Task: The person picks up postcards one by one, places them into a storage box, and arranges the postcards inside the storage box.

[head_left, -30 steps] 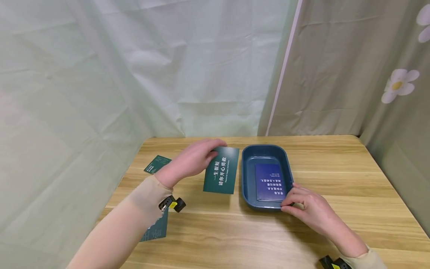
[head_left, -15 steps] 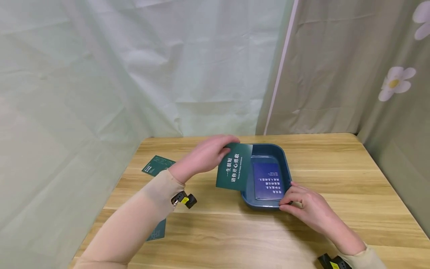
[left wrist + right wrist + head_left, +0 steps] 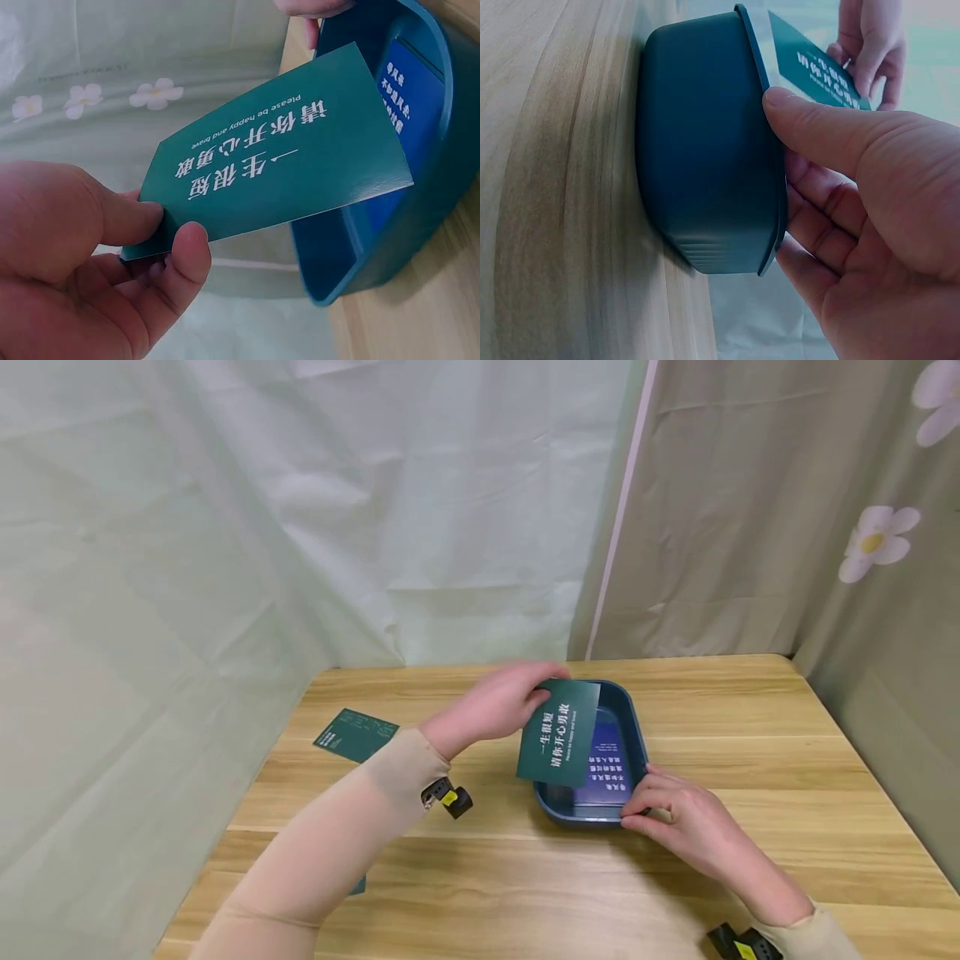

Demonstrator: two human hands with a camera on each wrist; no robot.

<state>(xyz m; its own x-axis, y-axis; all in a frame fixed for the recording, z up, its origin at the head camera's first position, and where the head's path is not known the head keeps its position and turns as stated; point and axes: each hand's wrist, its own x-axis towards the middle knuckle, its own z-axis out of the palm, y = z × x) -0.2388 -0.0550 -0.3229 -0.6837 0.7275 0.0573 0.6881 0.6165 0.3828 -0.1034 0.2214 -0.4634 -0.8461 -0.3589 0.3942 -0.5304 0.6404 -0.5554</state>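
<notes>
My left hand pinches a green card with white lettering by its far left edge, thumb on its printed face. The card hangs tilted over the left part of a dark blue plastic tray, hiding some of it. Inside the tray lies a purple-blue card, printed in white and partly covered from view. At the tray's near right corner, my right hand grips the rim; the right wrist view has its thumb on the rim and fingers curled against it.
Another green card lies on the wooden table at the left. A corner of a further card shows from under the left forearm. Curtains hang behind the table.
The left hand has carried the green card rightward, from beside the tray to above its left part. The right hand keeps its grip on the rim.
</notes>
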